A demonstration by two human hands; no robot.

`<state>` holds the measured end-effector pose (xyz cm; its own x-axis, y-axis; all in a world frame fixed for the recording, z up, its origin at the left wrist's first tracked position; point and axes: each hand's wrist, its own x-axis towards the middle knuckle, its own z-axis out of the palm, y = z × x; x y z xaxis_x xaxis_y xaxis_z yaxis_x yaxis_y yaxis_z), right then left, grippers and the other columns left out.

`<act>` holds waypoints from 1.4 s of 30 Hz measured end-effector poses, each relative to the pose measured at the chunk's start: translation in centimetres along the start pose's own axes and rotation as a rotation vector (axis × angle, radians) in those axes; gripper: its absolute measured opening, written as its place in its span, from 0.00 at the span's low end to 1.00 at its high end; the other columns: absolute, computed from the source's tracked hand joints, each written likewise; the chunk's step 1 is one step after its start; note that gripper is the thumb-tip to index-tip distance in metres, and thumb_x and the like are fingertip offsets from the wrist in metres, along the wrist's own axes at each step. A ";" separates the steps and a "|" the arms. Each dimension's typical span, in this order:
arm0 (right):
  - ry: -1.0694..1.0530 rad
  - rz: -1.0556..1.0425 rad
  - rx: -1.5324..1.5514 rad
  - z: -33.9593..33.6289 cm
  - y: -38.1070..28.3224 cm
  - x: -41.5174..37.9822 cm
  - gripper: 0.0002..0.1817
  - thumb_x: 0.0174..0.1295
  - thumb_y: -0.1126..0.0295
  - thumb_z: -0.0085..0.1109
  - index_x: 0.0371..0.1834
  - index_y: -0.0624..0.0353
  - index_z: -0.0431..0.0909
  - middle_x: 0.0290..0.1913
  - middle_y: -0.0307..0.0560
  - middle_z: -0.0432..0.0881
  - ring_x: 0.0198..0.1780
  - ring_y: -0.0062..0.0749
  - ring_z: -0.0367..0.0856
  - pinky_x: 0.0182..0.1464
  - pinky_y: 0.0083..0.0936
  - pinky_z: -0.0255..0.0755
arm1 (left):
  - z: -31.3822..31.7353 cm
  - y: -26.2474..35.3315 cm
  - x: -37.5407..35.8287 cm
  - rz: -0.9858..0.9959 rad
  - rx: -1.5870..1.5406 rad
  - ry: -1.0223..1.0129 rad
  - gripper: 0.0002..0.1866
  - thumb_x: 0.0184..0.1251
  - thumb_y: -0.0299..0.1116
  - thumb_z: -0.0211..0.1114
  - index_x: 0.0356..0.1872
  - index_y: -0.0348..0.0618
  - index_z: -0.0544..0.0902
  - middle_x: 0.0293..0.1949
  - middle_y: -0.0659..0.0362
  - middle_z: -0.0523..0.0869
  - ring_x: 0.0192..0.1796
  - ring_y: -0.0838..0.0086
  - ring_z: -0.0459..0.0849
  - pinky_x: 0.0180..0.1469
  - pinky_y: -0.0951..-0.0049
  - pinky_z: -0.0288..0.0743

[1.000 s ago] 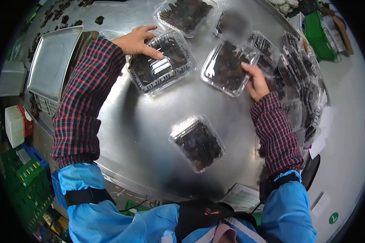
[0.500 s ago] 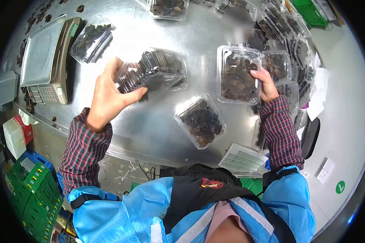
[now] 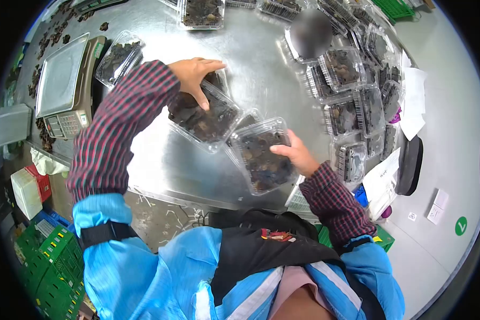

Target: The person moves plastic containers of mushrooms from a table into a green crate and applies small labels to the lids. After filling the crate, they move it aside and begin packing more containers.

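My left hand (image 3: 193,79) is over a clear plastic clamshell box (image 3: 205,120) of dark brown pieces that look like wood ear mushrooms. Its fingers are spread, and the thumb lies against the lid. Another box shows partly behind that hand. With thumb on top, my right hand (image 3: 297,154) grips a second filled clamshell box (image 3: 264,157) by its right edge. That box overlaps another clamshell box (image 3: 249,118), which is mostly hidden beneath it.
A weighing scale (image 3: 64,85) stands at the left, beside a filled box (image 3: 120,57). Many filled boxes (image 3: 342,68) are piled along the right. Loose dark pieces (image 3: 56,33) lie at the far left. Green crates (image 3: 53,261) are stacked below the metal table (image 3: 160,176).
My right hand has brought its box left and nearer, over the box near the front edge. The box in my left hand, tilted before, now lies flatter, and those fingers have spread.
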<state>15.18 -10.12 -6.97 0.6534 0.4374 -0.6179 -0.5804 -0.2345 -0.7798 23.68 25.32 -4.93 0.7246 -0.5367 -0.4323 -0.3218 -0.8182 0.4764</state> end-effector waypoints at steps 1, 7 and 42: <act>0.017 -0.047 -0.102 -0.2 0.9 -0.3 0.35 0.51 0.69 0.69 0.62 0.69 0.64 0.53 0.49 0.77 0.54 0.30 0.75 0.58 0.26 0.68 | 0.1 -0.5 0.2 -0.011 0.044 -0.035 0.58 0.29 0.59 0.80 0.66 0.42 0.67 0.72 0.50 0.59 0.73 0.54 0.55 0.71 0.54 0.59; -0.048 0.064 0.050 -1.0 2.9 -1.1 0.37 0.53 0.66 0.68 0.64 0.70 0.62 0.54 0.48 0.76 0.55 0.31 0.74 0.60 0.28 0.66 | 3.3 -3.4 -4.8 -0.130 -0.256 0.286 0.34 0.53 0.53 0.72 0.53 0.38 0.73 0.63 0.43 0.69 0.66 0.50 0.67 0.69 0.57 0.58; -0.095 -0.056 0.497 1.1 -0.1 3.3 0.39 0.50 0.56 0.70 0.63 0.65 0.66 0.57 0.49 0.75 0.58 0.34 0.72 0.65 0.33 0.63 | 13.1 4.8 -8.9 -0.175 -1.805 0.383 0.35 0.64 0.39 0.60 0.72 0.49 0.58 0.63 0.58 0.70 0.61 0.68 0.71 0.57 0.64 0.71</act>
<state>16.90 -7.71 -8.85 0.6562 0.5200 -0.5469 -0.7222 0.2225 -0.6550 7.69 23.49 -8.87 0.8379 -0.1997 -0.5080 0.5367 0.4710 0.7001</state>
